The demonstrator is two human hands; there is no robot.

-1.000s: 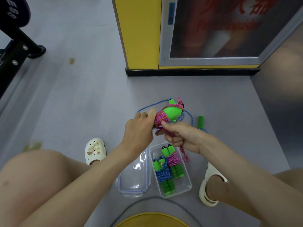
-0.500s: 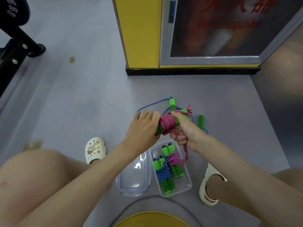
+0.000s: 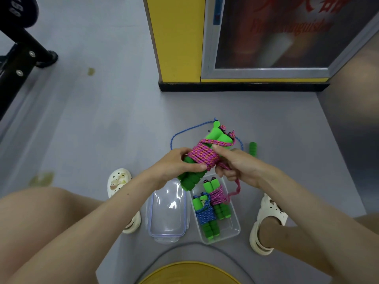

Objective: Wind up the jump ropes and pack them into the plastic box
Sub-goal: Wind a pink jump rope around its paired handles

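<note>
Four jump ropes — held pink rope (image 3: 205,156), packed pink rope (image 3: 219,196), packed blue rope (image 3: 205,214), loose blue rope (image 3: 184,131), one plastic box (image 3: 235,226), one lid (image 3: 167,212), two hands — left hand (image 3: 176,167), right hand (image 3: 238,167), two white clogs (image 3: 119,179)

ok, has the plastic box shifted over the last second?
No. The plastic box sits where it was, beside its lid, same distance below the black baseboard.

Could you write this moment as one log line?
left hand: grips green handles | right hand: pinches pink rope tail | box: two wound ropes inside | floor: blue rope loose
</note>
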